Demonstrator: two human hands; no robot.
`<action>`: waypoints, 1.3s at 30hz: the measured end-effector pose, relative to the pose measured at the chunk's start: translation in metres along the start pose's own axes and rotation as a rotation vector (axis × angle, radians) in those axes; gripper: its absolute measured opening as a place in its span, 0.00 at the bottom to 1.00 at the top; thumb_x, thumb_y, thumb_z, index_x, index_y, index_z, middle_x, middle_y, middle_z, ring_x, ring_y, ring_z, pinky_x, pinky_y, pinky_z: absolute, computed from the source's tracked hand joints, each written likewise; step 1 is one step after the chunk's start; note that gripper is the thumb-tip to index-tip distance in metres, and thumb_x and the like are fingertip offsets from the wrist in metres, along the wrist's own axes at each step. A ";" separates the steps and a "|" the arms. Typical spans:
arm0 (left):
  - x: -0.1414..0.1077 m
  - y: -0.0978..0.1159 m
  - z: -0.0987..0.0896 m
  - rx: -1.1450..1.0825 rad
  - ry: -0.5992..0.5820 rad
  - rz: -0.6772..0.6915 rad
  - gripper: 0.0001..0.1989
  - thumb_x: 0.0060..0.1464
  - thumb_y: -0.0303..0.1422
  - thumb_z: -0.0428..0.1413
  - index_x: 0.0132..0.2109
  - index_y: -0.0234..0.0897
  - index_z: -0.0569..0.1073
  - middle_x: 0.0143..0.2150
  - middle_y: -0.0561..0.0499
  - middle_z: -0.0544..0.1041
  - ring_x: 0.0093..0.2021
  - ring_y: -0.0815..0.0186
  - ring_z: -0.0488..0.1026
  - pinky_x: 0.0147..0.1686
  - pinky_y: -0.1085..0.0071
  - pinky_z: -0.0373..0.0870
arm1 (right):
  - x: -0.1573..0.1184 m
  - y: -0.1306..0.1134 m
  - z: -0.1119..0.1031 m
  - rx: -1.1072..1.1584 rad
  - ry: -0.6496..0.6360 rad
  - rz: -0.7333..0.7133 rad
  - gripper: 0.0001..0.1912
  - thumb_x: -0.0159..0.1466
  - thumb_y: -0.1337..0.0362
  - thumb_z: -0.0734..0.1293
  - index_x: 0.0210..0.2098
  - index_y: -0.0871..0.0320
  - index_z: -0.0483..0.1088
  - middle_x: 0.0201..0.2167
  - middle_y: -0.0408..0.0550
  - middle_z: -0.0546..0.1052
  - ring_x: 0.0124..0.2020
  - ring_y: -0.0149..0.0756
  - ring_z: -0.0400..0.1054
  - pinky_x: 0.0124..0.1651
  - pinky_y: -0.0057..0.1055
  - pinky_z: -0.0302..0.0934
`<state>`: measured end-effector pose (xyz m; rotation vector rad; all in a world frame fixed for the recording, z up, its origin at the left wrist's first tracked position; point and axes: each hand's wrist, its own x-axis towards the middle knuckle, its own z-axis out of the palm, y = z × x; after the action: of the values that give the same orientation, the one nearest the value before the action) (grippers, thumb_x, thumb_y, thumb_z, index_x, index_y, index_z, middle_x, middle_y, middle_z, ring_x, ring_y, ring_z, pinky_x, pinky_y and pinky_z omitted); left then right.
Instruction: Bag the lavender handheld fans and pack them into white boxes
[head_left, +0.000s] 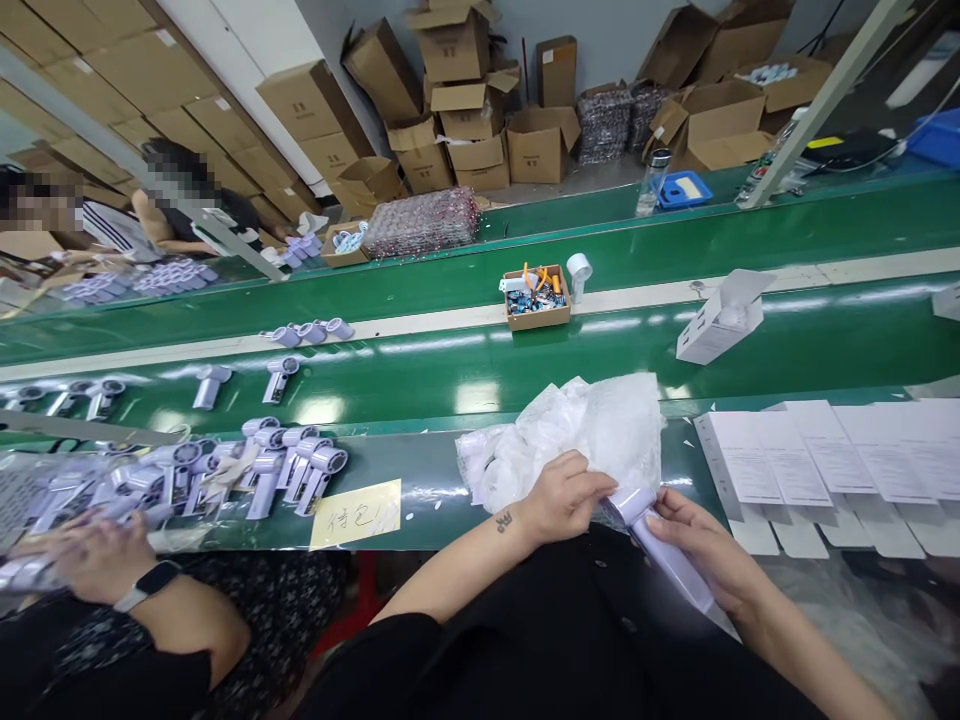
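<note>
A lavender handheld fan (675,560) slants in front of my body, its round head toward the table and its handle toward the lower right. My right hand (701,545) is closed around the upper handle, near the head. The curled fingers of my left hand (574,495) press at the left side of the fan's head; whether they also pinch thin plastic is unclear. Clear film seems to show by the handle's lower end. Just beyond both hands lies a heap of white translucent bubble bags (570,435) on the table edge.
White boxes (787,460) stand in a row at right. Left are many lavender fans (262,465), a yellow handwritten card (356,515) and a co-worker's hands (105,560). On the green belt (420,380) sit an open white box (724,315) and a small parts carton (538,318).
</note>
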<state>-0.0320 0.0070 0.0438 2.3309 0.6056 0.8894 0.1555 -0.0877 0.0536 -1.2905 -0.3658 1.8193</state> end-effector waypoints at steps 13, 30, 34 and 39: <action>0.005 -0.005 0.008 0.434 -0.011 0.052 0.12 0.59 0.27 0.44 0.43 0.30 0.71 0.27 0.48 0.68 0.29 0.65 0.67 0.30 0.69 0.66 | 0.002 0.003 0.014 0.086 0.214 -0.061 0.23 0.52 0.61 0.73 0.46 0.49 0.67 0.32 0.40 0.73 0.29 0.33 0.70 0.28 0.29 0.69; 0.039 0.021 0.025 -0.611 -0.276 -0.936 0.08 0.46 0.29 0.56 0.36 0.32 0.73 0.19 0.58 0.67 0.19 0.75 0.62 0.18 0.80 0.58 | -0.009 -0.011 -0.016 -0.485 0.317 -0.006 0.13 0.57 0.52 0.66 0.30 0.54 0.64 0.17 0.38 0.70 0.19 0.33 0.65 0.22 0.29 0.60; 0.046 0.035 0.005 -0.803 -0.290 -1.007 0.10 0.48 0.33 0.56 0.36 0.31 0.72 0.16 0.60 0.62 0.15 0.77 0.57 0.16 0.80 0.53 | -0.044 -0.033 -0.023 -0.797 0.268 -0.096 0.13 0.61 0.50 0.62 0.32 0.53 0.63 0.21 0.41 0.73 0.24 0.36 0.69 0.30 0.32 0.63; 0.051 0.037 -0.013 -0.676 -0.238 -0.597 0.27 0.42 0.41 0.63 0.49 0.35 0.70 0.41 0.45 0.73 0.40 0.63 0.70 0.33 0.72 0.68 | -0.052 -0.044 -0.003 -0.610 0.139 -0.243 0.12 0.64 0.52 0.61 0.37 0.55 0.63 0.24 0.42 0.72 0.27 0.33 0.69 0.35 0.32 0.64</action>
<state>0.0013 0.0137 0.0986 1.4909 0.7057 0.4280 0.1842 -0.1026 0.1141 -1.6809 -1.0099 1.4476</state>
